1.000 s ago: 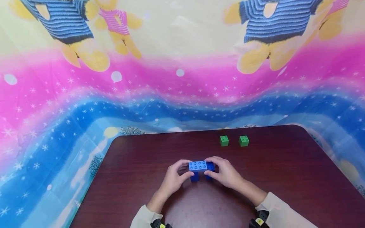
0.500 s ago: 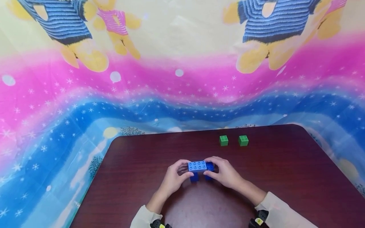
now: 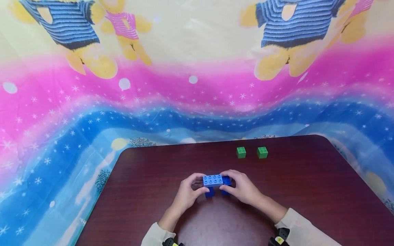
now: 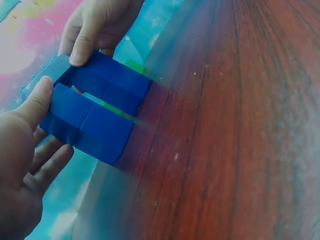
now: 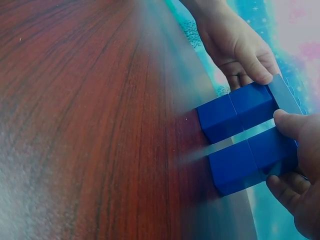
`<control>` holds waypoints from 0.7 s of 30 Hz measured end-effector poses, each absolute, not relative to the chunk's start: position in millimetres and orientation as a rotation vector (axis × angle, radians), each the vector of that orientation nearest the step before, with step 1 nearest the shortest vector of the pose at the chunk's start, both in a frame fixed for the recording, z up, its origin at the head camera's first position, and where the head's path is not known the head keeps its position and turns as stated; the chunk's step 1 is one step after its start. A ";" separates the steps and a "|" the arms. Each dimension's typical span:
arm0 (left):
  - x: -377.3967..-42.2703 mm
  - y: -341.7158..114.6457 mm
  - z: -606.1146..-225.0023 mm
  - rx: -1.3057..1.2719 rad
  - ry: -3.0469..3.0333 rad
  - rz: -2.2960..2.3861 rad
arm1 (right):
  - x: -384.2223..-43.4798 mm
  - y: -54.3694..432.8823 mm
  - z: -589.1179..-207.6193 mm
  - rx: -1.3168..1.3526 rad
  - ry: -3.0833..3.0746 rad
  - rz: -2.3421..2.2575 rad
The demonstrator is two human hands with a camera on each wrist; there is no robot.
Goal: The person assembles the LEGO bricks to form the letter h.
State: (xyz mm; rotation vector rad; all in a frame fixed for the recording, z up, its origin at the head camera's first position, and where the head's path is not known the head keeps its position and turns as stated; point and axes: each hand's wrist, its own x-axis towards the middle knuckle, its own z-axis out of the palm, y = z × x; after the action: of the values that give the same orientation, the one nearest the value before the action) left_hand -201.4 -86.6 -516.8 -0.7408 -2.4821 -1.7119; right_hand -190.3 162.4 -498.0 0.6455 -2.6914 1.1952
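A light blue studded brick (image 3: 212, 180) lies across the tops of two dark blue stacks, a left stack (image 3: 210, 192) and a right stack (image 3: 226, 180). Each stack shows two blocks, one on the other, in the wrist views, with a narrow gap between the stacks. Some studs of the right stack show beyond the light brick's end. My left hand (image 3: 187, 192) pinches the brick's left end, thumb in front and fingers behind. At the other end my right hand (image 3: 245, 187) grips the brick and the top of the right stack (image 5: 252, 159). Its rear fingers are partly hidden.
Two green bricks, one on the left (image 3: 241, 152) and one on the right (image 3: 262, 152), stand near the back edge of the dark wooden table (image 3: 147, 164). A printed cloth (image 3: 197, 95) hangs directly behind the table.
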 end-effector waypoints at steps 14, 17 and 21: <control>-203.0 -84.1 -515.9 -0.808 -2.511 -1.535 | -189.3 162.8 -496.8 0.659 -2.692 1.173; -202.1 -85.2 -515.2 -0.817 -2.519 -1.514 | -188.8 162.7 -496.7 0.652 -2.698 1.162; -201.2 -85.7 -516.8 -0.834 -2.504 -1.471 | -188.4 162.3 -495.8 0.644 -2.695 1.151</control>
State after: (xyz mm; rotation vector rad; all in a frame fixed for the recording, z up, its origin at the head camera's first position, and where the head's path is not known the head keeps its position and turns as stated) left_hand -201.2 -85.7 -516.8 -0.8337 -2.5044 -1.4709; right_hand -188.4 162.3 -495.8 0.6444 -2.6952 1.1512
